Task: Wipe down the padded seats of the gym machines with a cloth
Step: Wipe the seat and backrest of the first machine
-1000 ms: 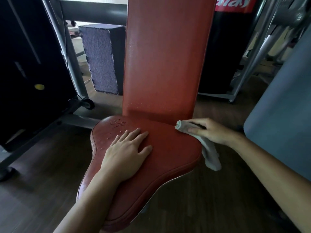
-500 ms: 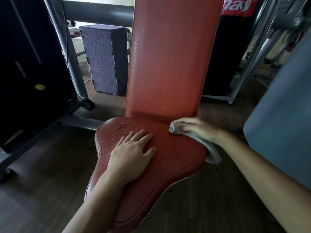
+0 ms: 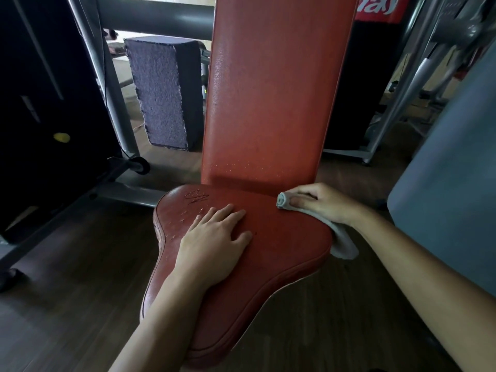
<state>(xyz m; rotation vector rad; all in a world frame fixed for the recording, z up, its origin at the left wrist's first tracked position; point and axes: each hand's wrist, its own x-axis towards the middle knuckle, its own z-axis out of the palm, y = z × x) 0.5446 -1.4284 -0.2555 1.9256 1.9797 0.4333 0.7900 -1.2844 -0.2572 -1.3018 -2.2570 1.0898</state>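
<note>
Still, the left hand is lying flat on the red padded seat; beside it, the right hand is gripping a rolled grey cloth.

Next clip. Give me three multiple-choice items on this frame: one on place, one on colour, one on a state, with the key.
1. Where is the cloth?
A) at the back right corner of the seat pad, near the backrest
B) on the floor
C) over the backrest's top
2. What colour is the seat pad?
A) blue
B) reddish brown
C) black
3. The left hand is:
A) gripping the cloth
B) flat on the seat pad
C) off the pad
Key: 1 A, the right hand holds it there; 2 B, pad and backrest match; 3 B, its palm lies down.
</note>
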